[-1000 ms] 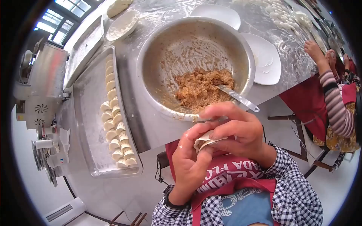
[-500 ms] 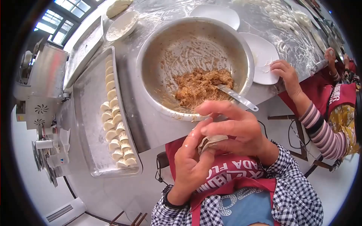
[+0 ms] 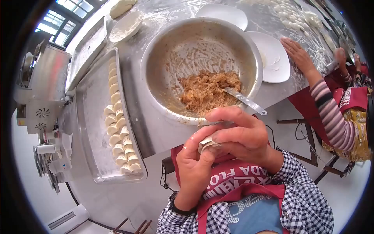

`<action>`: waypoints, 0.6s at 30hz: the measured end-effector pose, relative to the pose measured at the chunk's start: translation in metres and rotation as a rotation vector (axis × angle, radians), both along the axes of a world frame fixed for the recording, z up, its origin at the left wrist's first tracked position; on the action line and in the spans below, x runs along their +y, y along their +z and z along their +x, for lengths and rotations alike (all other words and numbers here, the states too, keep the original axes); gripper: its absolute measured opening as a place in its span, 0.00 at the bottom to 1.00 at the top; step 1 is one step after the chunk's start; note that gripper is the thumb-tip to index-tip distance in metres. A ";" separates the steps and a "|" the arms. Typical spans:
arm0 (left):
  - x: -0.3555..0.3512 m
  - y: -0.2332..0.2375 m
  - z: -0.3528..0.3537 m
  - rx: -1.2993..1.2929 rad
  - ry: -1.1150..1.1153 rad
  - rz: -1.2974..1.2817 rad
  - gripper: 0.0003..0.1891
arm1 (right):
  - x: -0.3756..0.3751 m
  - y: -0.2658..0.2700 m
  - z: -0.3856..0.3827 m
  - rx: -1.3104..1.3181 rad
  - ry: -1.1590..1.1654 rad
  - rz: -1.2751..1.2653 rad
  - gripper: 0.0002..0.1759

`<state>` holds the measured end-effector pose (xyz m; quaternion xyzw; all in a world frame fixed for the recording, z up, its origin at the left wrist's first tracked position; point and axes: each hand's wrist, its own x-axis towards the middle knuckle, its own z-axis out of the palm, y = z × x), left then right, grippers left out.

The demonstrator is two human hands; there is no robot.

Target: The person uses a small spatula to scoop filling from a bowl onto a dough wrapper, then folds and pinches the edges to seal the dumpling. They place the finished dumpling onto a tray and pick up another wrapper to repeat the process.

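My left hand [image 3: 194,162] and my right hand [image 3: 247,136] meet in front of the red apron, just below the rim of a large metal bowl. Pinched between the fingers of both is a small dumpling [image 3: 207,143] of pale dough, partly hidden by them. Brown shredded filling [image 3: 206,89] lies in the lower part of the bowl [image 3: 145,74], where a metal utensil [image 3: 249,102] leans with its handle over the rim. Left of the bowl, a metal tray [image 3: 91,128] holds several folded dumplings [image 3: 120,136] along its right side.
Two white plates [image 3: 278,64] [image 3: 230,15] sit beside the bowl. A co-worker's hand [image 3: 298,54] rests on the floury table at the right. Another tray [image 3: 87,46], a bowl of flour [image 3: 126,27] and a dough lump [image 3: 121,7] are at the upper left.
Both my hands have shifted slightly, with the fingers now closer around the dumpling. The co-worker's hand has moved off the plate, up and to the right.
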<state>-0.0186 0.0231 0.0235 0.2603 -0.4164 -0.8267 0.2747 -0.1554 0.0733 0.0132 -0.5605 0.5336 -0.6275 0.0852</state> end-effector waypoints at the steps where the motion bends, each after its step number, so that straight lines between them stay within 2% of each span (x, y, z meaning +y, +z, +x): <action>1: 0.000 0.001 0.000 0.000 0.000 0.000 0.18 | 0.000 0.000 -0.001 0.026 0.015 0.001 0.09; 3: 0.000 0.002 0.000 -0.155 -0.028 -0.349 0.18 | 0.001 0.000 -0.004 0.052 0.028 0.002 0.09; 6: 0.002 0.001 -0.002 -0.160 -0.025 -0.415 0.18 | 0.002 -0.003 -0.007 0.087 0.061 -0.016 0.10; 7: 0.001 0.002 -0.002 -0.161 -0.025 -0.415 0.18 | 0.003 -0.002 -0.008 0.092 0.071 0.004 0.09; 9: -0.001 0.006 -0.001 -0.127 -0.078 -0.237 0.19 | 0.003 0.002 -0.006 0.097 0.081 0.024 0.09; 12: -0.002 0.004 0.000 -0.159 -0.077 -0.247 0.21 | 0.002 0.009 -0.002 0.006 -0.001 0.053 0.08; 18: -0.001 0.006 -0.004 -0.111 -0.066 -0.186 0.21 | 0.003 -0.007 -0.009 -0.016 0.178 -0.028 0.10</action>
